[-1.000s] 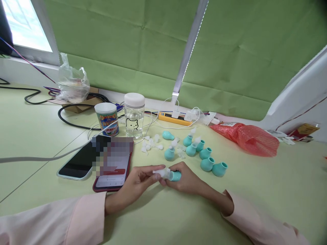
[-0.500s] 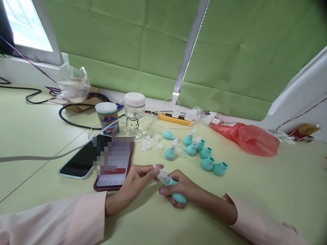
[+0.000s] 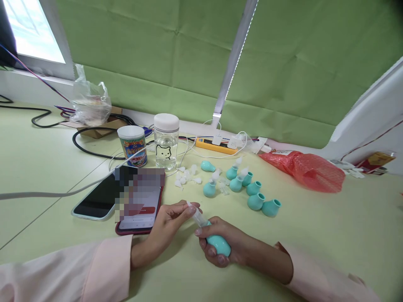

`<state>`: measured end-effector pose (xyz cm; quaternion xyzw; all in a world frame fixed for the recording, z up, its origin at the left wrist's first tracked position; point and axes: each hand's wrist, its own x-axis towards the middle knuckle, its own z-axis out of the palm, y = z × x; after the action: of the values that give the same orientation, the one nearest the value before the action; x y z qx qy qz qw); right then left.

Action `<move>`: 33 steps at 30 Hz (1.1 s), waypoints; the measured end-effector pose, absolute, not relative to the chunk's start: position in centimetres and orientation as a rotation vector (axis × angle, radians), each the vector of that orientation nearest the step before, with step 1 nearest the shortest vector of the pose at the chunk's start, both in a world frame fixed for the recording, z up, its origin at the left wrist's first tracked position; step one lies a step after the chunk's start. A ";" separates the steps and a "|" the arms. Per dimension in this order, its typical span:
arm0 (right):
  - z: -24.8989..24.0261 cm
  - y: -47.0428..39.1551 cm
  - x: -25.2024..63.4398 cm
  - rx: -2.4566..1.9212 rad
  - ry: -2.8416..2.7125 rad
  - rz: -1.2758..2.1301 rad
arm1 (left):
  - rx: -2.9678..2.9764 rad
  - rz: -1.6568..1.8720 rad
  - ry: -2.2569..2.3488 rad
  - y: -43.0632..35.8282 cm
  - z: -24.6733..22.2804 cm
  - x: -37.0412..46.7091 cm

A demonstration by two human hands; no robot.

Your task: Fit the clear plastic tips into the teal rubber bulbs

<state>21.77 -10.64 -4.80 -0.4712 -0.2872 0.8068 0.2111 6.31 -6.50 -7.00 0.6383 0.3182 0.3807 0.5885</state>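
Right hand [image 3: 232, 235] wraps a teal bulb [image 3: 219, 245]; left hand [image 3: 171, 218] pinches the translucent nozzle [image 3: 200, 219] meeting its neck. Bulb looks light, squeezable, perhaps slick: best cupped round the belly. Nozzle probably stiffer; pinch its sides. Beyond the grip: loose nozzles [image 3: 197, 180], other bulbs [image 3: 255, 203].

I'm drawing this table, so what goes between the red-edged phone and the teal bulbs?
In the head view, small whitish pieces lie scattered on the table between the red-edged phone and the teal bulbs.
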 end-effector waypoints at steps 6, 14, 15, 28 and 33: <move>-5.2 -10.9 21.3 -1.384 -1.008 1.947 | 1.371 0.885 0.666 -7.2 -7.0 6.4; -5.9 -10.9 21.3 -1.479 -1.249 1.629 | 1.111 0.845 0.514 -7.5 -7.5 6.7; -6.1 -10.8 21.3 -1.507 -1.283 1.592 | 1.081 0.842 0.495 -7.5 -7.6 6.7; -6.4 -10.4 22.6 -1.447 -2.063 0.465 | 1.449 0.948 0.792 -6.4 -7.1 6.1; -7.1 -10.2 22.9 -1.420 -2.069 0.135 | 1.333 0.980 0.836 -6.2 -6.6 6.2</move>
<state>22.95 -10.16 -7.10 -0.5374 -0.7830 0.0512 0.3091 6.21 -6.17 -6.55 0.5752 0.3605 0.4230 0.6003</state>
